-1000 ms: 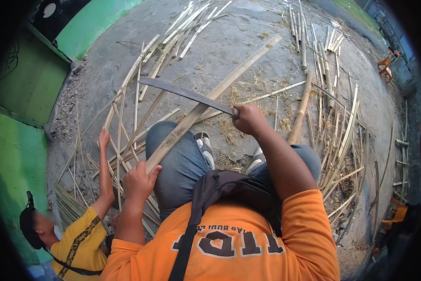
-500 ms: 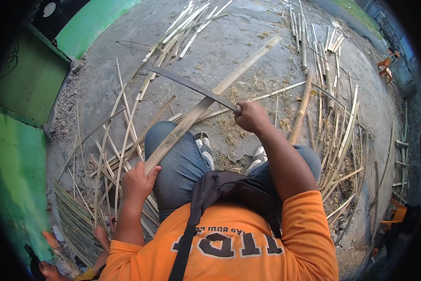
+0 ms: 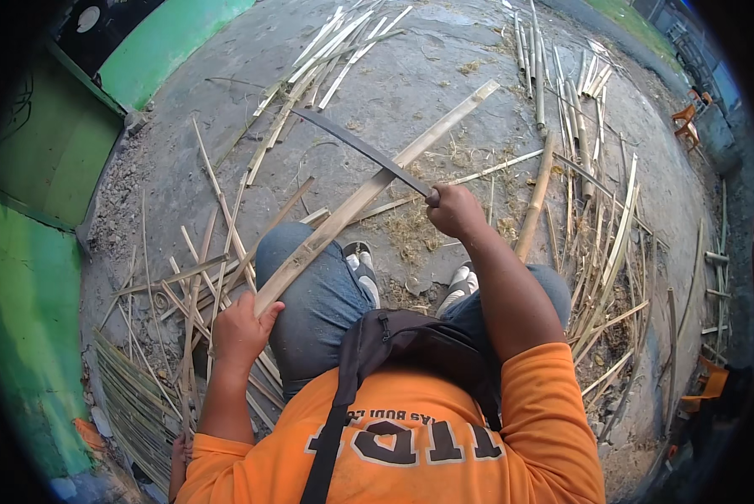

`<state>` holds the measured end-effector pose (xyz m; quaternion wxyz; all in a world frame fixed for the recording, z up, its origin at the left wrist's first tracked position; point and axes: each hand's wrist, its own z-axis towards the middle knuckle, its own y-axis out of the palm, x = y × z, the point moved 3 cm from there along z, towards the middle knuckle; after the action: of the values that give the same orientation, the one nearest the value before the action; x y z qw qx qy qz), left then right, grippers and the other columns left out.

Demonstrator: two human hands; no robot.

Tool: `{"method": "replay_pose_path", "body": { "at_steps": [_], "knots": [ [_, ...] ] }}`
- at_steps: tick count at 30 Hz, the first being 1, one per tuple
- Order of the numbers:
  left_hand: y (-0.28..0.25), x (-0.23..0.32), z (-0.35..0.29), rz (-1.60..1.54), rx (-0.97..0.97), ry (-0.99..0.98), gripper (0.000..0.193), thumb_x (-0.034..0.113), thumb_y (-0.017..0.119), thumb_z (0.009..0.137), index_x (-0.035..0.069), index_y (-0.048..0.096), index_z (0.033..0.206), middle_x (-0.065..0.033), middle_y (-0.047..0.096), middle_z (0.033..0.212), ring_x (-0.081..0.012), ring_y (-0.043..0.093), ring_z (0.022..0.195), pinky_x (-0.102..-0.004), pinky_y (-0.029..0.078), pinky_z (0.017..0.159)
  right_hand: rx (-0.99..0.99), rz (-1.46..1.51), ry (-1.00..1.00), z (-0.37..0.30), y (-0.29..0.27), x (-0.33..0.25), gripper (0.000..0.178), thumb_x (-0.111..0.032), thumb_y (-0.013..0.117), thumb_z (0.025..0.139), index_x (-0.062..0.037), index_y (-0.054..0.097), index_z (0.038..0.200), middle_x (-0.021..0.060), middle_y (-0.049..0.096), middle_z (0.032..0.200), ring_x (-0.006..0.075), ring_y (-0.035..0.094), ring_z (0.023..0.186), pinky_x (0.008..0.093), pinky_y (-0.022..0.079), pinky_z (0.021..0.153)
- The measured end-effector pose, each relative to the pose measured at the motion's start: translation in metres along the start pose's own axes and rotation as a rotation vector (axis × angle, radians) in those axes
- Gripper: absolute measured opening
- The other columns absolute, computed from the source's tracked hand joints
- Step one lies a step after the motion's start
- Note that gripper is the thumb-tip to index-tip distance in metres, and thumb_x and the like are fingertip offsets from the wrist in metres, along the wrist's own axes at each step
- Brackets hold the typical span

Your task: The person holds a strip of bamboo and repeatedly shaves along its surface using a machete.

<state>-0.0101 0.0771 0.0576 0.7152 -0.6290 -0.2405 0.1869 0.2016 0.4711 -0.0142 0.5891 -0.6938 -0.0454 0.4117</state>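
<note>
My left hand [image 3: 243, 326] is closed around the near end of a long flat bamboo slat [image 3: 310, 252], beside my left knee. The slat slants up and away to the right, passing over my left thigh. In my right hand [image 3: 458, 210] is the handle of a machete [image 3: 364, 149], the fingers wrapped round it. Its long dark blade points to the far left and lies across the slat, past the slat's middle. Whether the edge bites into the wood cannot be made out.
Split bamboo strips lie at the far side [image 3: 327, 63], with a heap [image 3: 604, 277] on the right and loose strips [image 3: 201, 286] on the left. A thick bamboo pole [image 3: 535, 197] lies ahead of my right knee. Another person's hand [image 3: 180, 449] shows at lower left, near a strip bundle [image 3: 129, 395].
The machete blade has shifted right and its tip has dropped slightly. The slat's far end sits a little lower. At lower left, the other person's hand and some strips have moved.
</note>
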Motion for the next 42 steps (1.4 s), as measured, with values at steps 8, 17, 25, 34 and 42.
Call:
{"method": "replay_pose_path", "body": {
  "at_steps": [8,17,25,34,42],
  "knots": [
    [0.013,-0.01,-0.002,-0.053,0.027,0.043,0.065,0.068,0.062,0.095,0.004,0.058,0.087,-0.0226,0.067,0.076,-0.0484,0.068,0.072,-0.0557,0.053,0.061,-0.05,-0.047,-0.326,-0.018,0.002,-0.055,0.017,-0.025,0.062,0.092,-0.0113,0.071,0.089,0.0201,0.072,0.083,0.0447,0.07,0.083,0.0554,0.057,0.077],
    [0.007,-0.004,0.0,-0.004,0.0,0.011,0.066,0.07,0.059,0.096,0.005,0.057,0.087,-0.0228,0.067,0.077,-0.0484,0.068,0.072,-0.0563,0.053,0.061,0.029,-0.052,0.042,0.0,-0.013,-0.005,0.02,-0.026,0.064,0.092,-0.012,0.075,0.099,0.0201,0.075,0.095,0.0434,0.072,0.091,0.0545,0.057,0.082],
    [0.025,-0.017,0.0,-0.083,0.015,0.045,0.068,0.072,0.057,0.096,0.004,0.058,0.088,-0.0232,0.066,0.076,-0.0487,0.067,0.072,-0.0566,0.052,0.061,-0.03,-0.112,-0.423,-0.031,-0.006,-0.072,0.013,-0.026,0.068,0.087,-0.0133,0.071,0.088,0.0162,0.071,0.076,0.0403,0.072,0.075,0.0531,0.057,0.069],
    [0.014,-0.006,0.002,-0.067,0.072,0.039,0.069,0.072,0.057,0.096,0.004,0.057,0.087,-0.0228,0.065,0.073,-0.0485,0.067,0.07,-0.0565,0.051,0.059,0.096,-0.023,0.143,0.009,-0.039,0.016,0.019,-0.027,0.066,0.093,-0.0136,0.078,0.1,0.0203,0.075,0.094,0.0414,0.073,0.092,0.0524,0.057,0.082],
    [0.025,-0.01,0.001,-0.126,0.086,0.056,0.067,0.07,0.058,0.097,0.003,0.057,0.088,-0.0248,0.065,0.074,-0.0505,0.066,0.071,-0.0572,0.051,0.06,0.028,-0.037,-0.211,-0.021,-0.024,-0.054,0.013,-0.024,0.066,0.089,-0.0126,0.072,0.093,0.0183,0.073,0.083,0.0426,0.072,0.081,0.0548,0.057,0.075]
  ]
}}
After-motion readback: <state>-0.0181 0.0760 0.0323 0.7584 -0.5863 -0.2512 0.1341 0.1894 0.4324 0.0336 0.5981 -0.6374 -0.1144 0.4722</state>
